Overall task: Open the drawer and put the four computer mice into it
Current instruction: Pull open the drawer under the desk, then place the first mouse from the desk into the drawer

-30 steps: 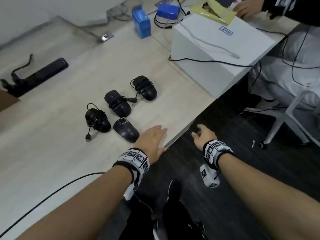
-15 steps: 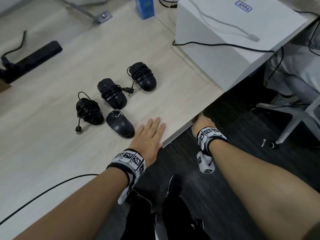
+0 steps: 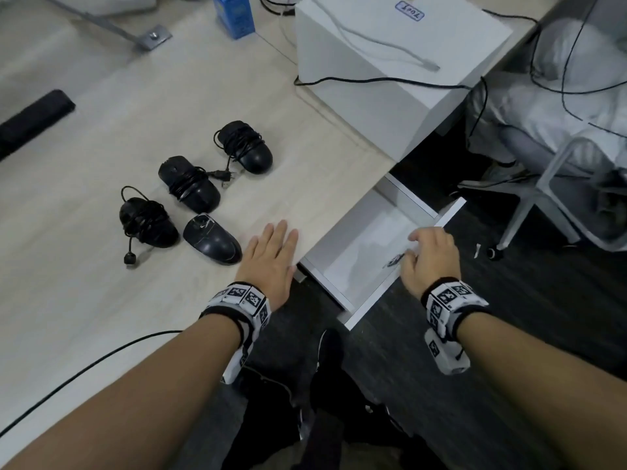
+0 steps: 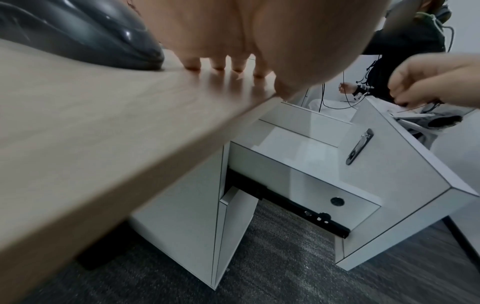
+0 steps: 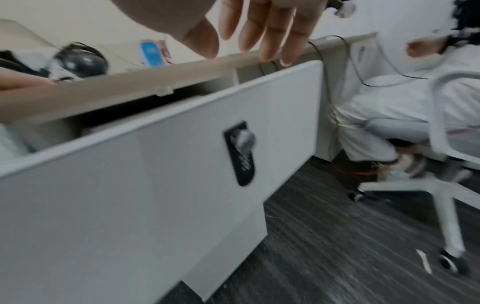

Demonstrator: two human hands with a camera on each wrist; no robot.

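Note:
Four black computer mice lie on the wooden desk: three wrapped in their cords (image 3: 247, 149) (image 3: 190, 184) (image 3: 147, 222) and one bare mouse (image 3: 212, 244) nearest my left hand. My left hand (image 3: 271, 256) rests flat on the desk edge, its fingertips (image 4: 193, 63) on the wood just right of that mouse (image 4: 78, 35). The white drawer (image 3: 366, 239) stands pulled out under the desk, with nothing lying inside. My right hand (image 3: 429, 256) hovers over the drawer front (image 5: 155, 174), fingers (image 5: 270, 30) loose and holding nothing. A black lock (image 5: 241, 152) sits on the front panel.
A large white box (image 3: 390, 69) with cables across it stands on the desk at the back right, above the drawer. A blue carton (image 3: 235, 15) and a black bar (image 3: 34, 120) lie further off. A white office chair (image 3: 559, 184) with a seated person is to the right.
The drawer has come out from under the desk, where my right hand reached half a second ago. My right hand now sits above its front edge. The left hand stays flat on the desk.

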